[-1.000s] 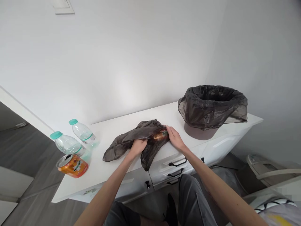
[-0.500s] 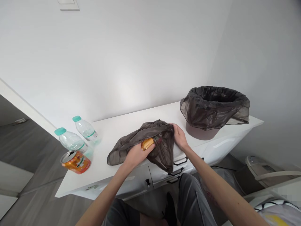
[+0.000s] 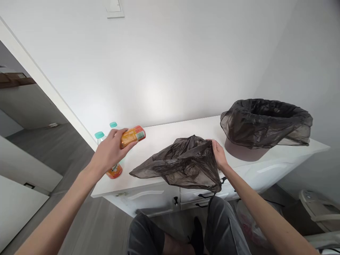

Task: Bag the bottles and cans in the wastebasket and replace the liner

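Observation:
My left hand point(image 3: 110, 149) is closed around an orange drink can point(image 3: 132, 137), held tilted above the left part of the white cabinet top point(image 3: 159, 134). My right hand point(image 3: 219, 156) grips the right edge of a dark, see-through plastic bag point(image 3: 183, 163), which lies crumpled on the cabinet and hangs over its front edge. Behind my left hand stands another orange can point(image 3: 114, 172), partly hidden. Two clear bottles with teal caps, one nearer point(image 3: 99, 135) and one farther point(image 3: 113, 125), are mostly covered by the same hand.
At the right end of the cabinet stands a brownish bin point(image 3: 243, 153) lined with a dark bag point(image 3: 261, 127) folded over its rim. Black-handled drawers point(image 3: 206, 195) face my knees. A plain wall rises behind, and a doorway opens at the left.
My left hand has drawn the orange can out of the bag and carried it up and left, in front of the bottles. My right hand still holds the bag's edge. The view has shifted.

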The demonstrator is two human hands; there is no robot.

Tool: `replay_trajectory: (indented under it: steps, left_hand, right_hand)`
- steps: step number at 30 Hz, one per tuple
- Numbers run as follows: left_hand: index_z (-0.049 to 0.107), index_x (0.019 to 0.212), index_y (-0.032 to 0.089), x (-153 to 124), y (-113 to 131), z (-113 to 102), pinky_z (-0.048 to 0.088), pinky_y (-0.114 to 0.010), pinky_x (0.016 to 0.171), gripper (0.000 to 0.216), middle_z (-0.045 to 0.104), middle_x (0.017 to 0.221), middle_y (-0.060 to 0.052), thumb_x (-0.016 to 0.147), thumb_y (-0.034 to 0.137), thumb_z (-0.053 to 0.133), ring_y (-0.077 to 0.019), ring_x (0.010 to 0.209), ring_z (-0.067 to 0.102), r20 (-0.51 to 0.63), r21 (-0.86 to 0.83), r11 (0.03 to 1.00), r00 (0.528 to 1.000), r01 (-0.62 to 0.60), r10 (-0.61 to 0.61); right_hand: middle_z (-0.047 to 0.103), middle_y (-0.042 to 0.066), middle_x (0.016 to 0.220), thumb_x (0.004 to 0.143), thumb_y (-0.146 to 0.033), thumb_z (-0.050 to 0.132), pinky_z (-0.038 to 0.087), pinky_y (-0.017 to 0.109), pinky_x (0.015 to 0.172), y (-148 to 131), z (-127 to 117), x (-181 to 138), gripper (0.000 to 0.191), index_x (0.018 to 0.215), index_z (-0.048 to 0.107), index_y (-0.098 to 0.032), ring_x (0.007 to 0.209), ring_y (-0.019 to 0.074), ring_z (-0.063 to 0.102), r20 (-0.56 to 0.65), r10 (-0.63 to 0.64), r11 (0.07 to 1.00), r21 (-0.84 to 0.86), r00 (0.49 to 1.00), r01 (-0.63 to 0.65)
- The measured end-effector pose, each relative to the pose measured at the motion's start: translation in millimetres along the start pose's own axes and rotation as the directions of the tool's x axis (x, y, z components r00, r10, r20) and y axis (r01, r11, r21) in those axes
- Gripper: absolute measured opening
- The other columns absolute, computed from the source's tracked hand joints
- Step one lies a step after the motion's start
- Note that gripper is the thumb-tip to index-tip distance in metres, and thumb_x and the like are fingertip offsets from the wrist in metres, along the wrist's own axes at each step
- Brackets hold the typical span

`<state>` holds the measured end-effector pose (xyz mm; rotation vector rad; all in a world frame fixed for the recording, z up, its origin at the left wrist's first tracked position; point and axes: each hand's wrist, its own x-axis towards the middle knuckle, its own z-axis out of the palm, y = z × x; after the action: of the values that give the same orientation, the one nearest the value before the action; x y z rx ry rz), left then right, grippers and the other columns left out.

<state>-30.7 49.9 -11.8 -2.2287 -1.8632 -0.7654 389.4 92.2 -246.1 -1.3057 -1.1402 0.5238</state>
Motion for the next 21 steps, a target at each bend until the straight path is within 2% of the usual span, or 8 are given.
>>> replay_trajectory:
  steps: [2, 4, 6, 8, 11, 14, 17, 21]
  left_hand:
    - [0.062, 0.131, 0.022, 28.3, -2.5, 18.2, 0.049, -0.043, 0.092, 0.062, 0.063, 0.125, -0.015, 0.088, 0.066, 0.06, -0.0368, 0.106, 0.065, 0.123, 0.091, 0.984, 0.982, -0.156, 0.144]
    - [0.064, 0.121, 0.02, 55.7, -7.3, 41.0, 0.042, -0.049, 0.102, 0.051, 0.065, 0.123, -0.018, 0.089, 0.059, 0.061, -0.0412, 0.116, 0.06, 0.271, 0.17, 0.936, 0.927, -0.31, 0.258]
    - [0.066, 0.105, 0.019, 79.8, -13.7, 62.3, 0.035, -0.051, 0.106, 0.039, 0.067, 0.116, -0.02, 0.085, 0.053, 0.065, -0.043, 0.12, 0.056, 0.421, 0.225, 0.878, 0.854, -0.423, 0.304]
    - [0.065, 0.091, 0.02, 98.2, -20.5, 78.5, 0.033, -0.05, 0.106, 0.03, 0.069, 0.108, -0.02, 0.077, 0.046, 0.073, -0.0419, 0.117, 0.057, 0.521, 0.249, 0.84, 0.798, -0.482, 0.303]
    - [0.062, 0.076, 0.021, 112.6, -30.5, 92.9, 0.033, -0.048, 0.102, 0.027, 0.071, 0.097, -0.017, 0.063, 0.033, 0.082, -0.0385, 0.107, 0.059, 0.605, 0.261, 0.812, 0.744, -0.522, 0.284]
    - [0.061, 0.069, 0.02, 113.0, -39.9, 99.6, 0.033, -0.047, 0.1, 0.027, 0.071, 0.092, -0.017, 0.056, 0.026, 0.083, -0.0362, 0.102, 0.059, 0.661, 0.275, 0.788, 0.703, -0.551, 0.262]
    - [0.064, 0.07, 0.02, 106.4, -47.8, 102.8, 0.03, -0.048, 0.102, 0.024, 0.072, 0.094, -0.018, 0.057, 0.028, 0.083, -0.0367, 0.107, 0.056, 0.681, 0.295, 0.773, 0.691, -0.562, 0.242]
    - [0.067, 0.077, 0.021, 99.5, -54.2, 105.7, 0.028, -0.053, 0.108, 0.027, 0.073, 0.094, -0.015, 0.058, 0.033, 0.083, -0.0398, 0.116, 0.052, 0.675, 0.33, 0.765, 0.705, -0.553, 0.218]
  right_hand:
    - [0.074, 0.011, 0.123, 0.101, -0.074, 0.031, 0.048, 0.043, 0.107, 4.7, 0.2, 1.3, 0.068, 0.118, 0.072, -0.022, 0.119, 0.0278, 0.065, -0.003, 0.001, 1.0, -0.011, 1.0, -0.001]
    - [0.074, 0.011, 0.124, 0.102, -0.073, 0.031, 0.048, 0.043, 0.108, 8.4, 0.7, 2.9, 0.068, 0.12, 0.072, -0.022, 0.118, 0.0275, 0.065, -0.005, -0.004, 1.0, -0.017, 1.0, 0.004]
    - [0.073, 0.011, 0.126, 0.103, -0.072, 0.031, 0.047, 0.043, 0.109, 10.2, 1.3, 4.4, 0.068, 0.123, 0.072, -0.022, 0.118, 0.0272, 0.065, -0.007, -0.005, 1.0, -0.017, 1.0, 0.005]
    - [0.073, 0.01, 0.128, 0.103, -0.071, 0.031, 0.046, 0.043, 0.111, 9.6, 1.8, 5.7, 0.068, 0.124, 0.072, -0.022, 0.12, 0.0271, 0.065, -0.002, -0.002, 1.0, -0.02, 1.0, 0.002]
    - [0.072, 0.01, 0.13, 0.103, -0.071, 0.031, 0.044, 0.043, 0.113, 4.4, 2.4, 6.7, 0.067, 0.126, 0.072, -0.023, 0.122, 0.0273, 0.064, 0.012, 0.007, 1.0, -0.02, 1.0, -0.007]
    - [0.072, 0.011, 0.13, 0.103, -0.071, 0.031, 0.043, 0.043, 0.114, -3.0, 3.0, 6.6, 0.067, 0.124, 0.072, -0.023, 0.123, 0.028, 0.064, 0.027, 0.013, 1.0, -0.017, 1.0, -0.013]
    - [0.073, 0.011, 0.128, 0.102, -0.072, 0.032, 0.043, 0.044, 0.114, -7.7, 3.4, 5.6, 0.067, 0.123, 0.073, -0.023, 0.124, 0.0287, 0.063, 0.036, 0.019, 1.0, -0.019, 0.999, -0.018]
    - [0.072, 0.01, 0.132, 0.103, -0.071, 0.033, 0.041, 0.043, 0.116, -4.6, 2.2, 4.5, 0.066, 0.125, 0.073, -0.023, 0.125, 0.0281, 0.063, 0.046, 0.038, 0.999, -0.011, 0.998, -0.038]
